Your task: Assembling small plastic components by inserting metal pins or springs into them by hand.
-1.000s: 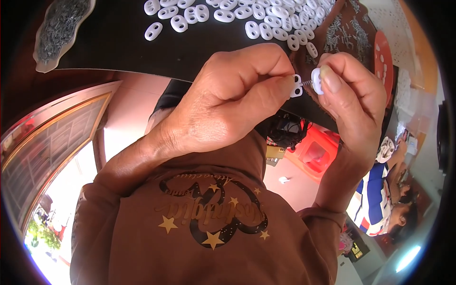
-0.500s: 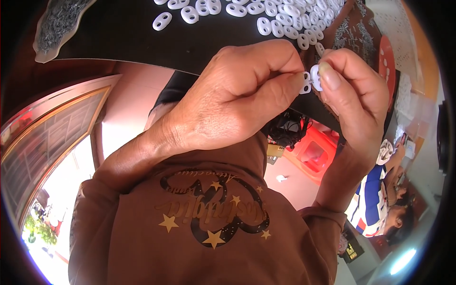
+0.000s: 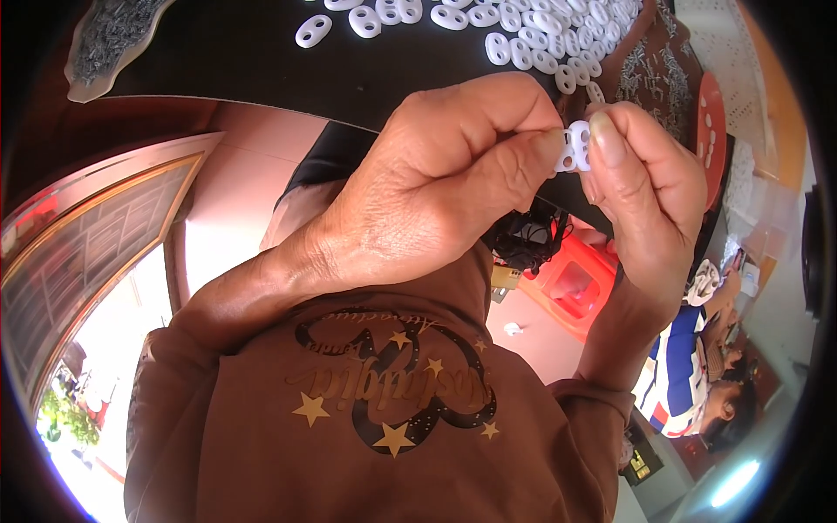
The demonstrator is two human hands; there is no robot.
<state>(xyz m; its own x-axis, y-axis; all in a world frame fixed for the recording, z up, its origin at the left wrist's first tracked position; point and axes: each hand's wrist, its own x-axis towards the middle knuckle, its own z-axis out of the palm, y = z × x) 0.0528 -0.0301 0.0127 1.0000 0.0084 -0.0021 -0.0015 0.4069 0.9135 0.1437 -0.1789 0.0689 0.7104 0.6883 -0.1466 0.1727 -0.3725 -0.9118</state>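
My left hand (image 3: 462, 179) pinches a white plastic cord-lock piece (image 3: 568, 159) with two holes, between thumb and bent forefinger. My right hand (image 3: 647, 187) grips a second white two-hole cord-lock piece (image 3: 581, 139) under its thumb. Both pieces meet edge to edge, held above the near side of the black table (image 3: 235, 65). Fingertips cover the outer parts of each, so I cannot tell whether they are fully joined. Just beyond my hands lies a heap of similar white two-hole pieces (image 3: 545, 61), with a few scattered toward the left.
Small grey metal springs (image 3: 113, 39) fill a pale tray at the far left. More springs (image 3: 667, 65) lie on a brown surface at the right, beside a red perforated rim (image 3: 711, 131). Below stand a red plastic stool (image 3: 571, 288) and a dark tangled bundle (image 3: 527, 240). Another person (image 3: 689, 366) sits at right.
The two white pieces have come closer together, closing the small gap between them. My right hand has shifted slightly down and left. The table and heap appear slightly shifted in view.
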